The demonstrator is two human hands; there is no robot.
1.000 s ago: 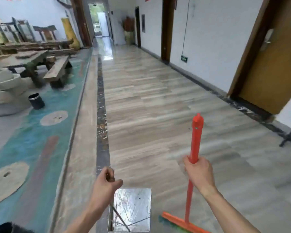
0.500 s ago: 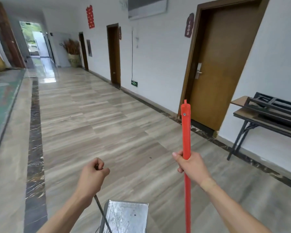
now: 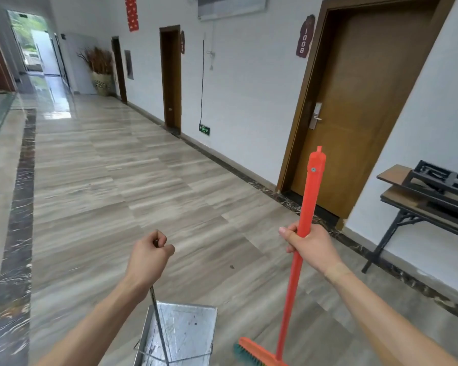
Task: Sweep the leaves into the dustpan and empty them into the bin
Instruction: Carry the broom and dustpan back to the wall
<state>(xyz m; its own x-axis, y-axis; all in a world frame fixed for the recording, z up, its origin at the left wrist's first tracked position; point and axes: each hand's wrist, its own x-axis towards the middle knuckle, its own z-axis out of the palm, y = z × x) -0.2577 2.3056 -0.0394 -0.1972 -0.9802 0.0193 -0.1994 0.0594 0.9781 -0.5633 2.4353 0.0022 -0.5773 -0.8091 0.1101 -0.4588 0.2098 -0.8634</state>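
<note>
My left hand (image 3: 150, 257) is closed around the thin metal handle of a shiny metal dustpan (image 3: 185, 331), which hangs low in front of me with no leaves visible in its tray. My right hand (image 3: 311, 247) grips the orange broom (image 3: 300, 244) about a third of the way down its pole. The broom stands nearly upright, its orange head with green bristles (image 3: 246, 356) near the floor to the right of the dustpan. No bin is in view. A small dark speck (image 3: 232, 266) lies on the floor between my hands.
A long corridor of grey striped tiles (image 3: 117, 180) runs ahead. A brown door marked 1008 (image 3: 360, 107) and a stacked folding table (image 3: 428, 196) stand along the right wall. Farther down are more doors and a vase of dried branches (image 3: 99, 72).
The view has swung right, away from the courtyard with benches, toward the right wall and door. Both hands keep their grips; the broom head has come back into view.
</note>
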